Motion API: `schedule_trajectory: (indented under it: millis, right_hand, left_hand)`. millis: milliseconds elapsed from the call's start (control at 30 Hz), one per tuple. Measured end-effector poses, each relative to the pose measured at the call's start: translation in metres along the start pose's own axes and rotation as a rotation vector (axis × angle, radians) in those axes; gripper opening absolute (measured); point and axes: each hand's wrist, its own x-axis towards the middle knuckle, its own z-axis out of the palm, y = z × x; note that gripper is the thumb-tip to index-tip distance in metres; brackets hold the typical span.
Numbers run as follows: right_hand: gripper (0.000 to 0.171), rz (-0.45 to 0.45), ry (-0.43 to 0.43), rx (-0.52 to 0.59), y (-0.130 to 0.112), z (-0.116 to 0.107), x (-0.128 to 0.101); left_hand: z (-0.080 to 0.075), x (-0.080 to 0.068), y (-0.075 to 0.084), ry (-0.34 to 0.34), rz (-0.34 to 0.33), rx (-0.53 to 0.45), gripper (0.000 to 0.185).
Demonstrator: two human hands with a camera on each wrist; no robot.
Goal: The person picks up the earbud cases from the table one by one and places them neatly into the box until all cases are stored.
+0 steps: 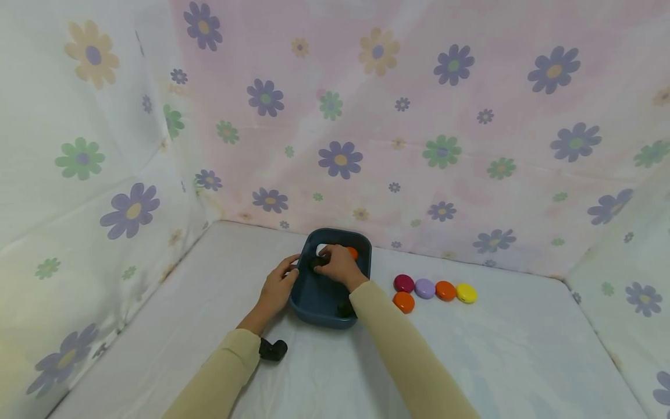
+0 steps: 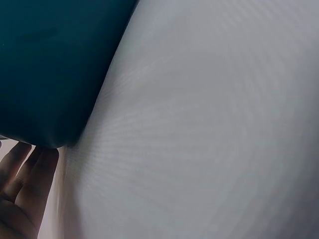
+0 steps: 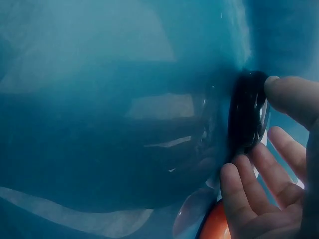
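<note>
A dark blue rectangular bin (image 1: 314, 311) stands on the white cloth near the back wall. My left hand (image 1: 276, 288) is at its left side, the fingertips touching the bin's outer wall; in the left wrist view the fingers look nearly straight. Inside the bin, my right hand (image 1: 339, 265) pinches a glossy black disc (image 3: 246, 112) between thumb and fingertips. That disc is tilted on edge against the blue surface in the right wrist view. An orange disc (image 1: 352, 253) lies in the bin just beyond the right hand, beside something white (image 1: 320, 248) partly covered by the fingers.
To the bin's right lie a dark red disc (image 1: 404, 283), a lilac disc (image 1: 425, 288), a yellow disc (image 1: 466, 293) and two orange discs (image 1: 446, 290). Black devices (image 1: 273, 350) stick out by both cuffs. Flower-printed cloth walls (image 1: 293, 174) enclose the table.
</note>
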Motion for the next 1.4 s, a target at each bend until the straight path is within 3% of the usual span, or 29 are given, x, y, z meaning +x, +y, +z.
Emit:
schedule_trajectory:
  millis: [800, 1400]
  right_hand:
    - [0.045, -0.007, -0.072, -0.101, -0.0019, -0.0021, 0.0013]
    - [0.043, -0.014, -0.07, -0.067, 0.0006, -0.0011, 0.0004]
  left_hand:
    - [-0.0011, -0.0012, 0.0014, -0.006, 0.015, 0.004, 0.042]
    - [-0.0008, -0.002, 0.0019, -0.013, 0.005, -0.013, 0.041]
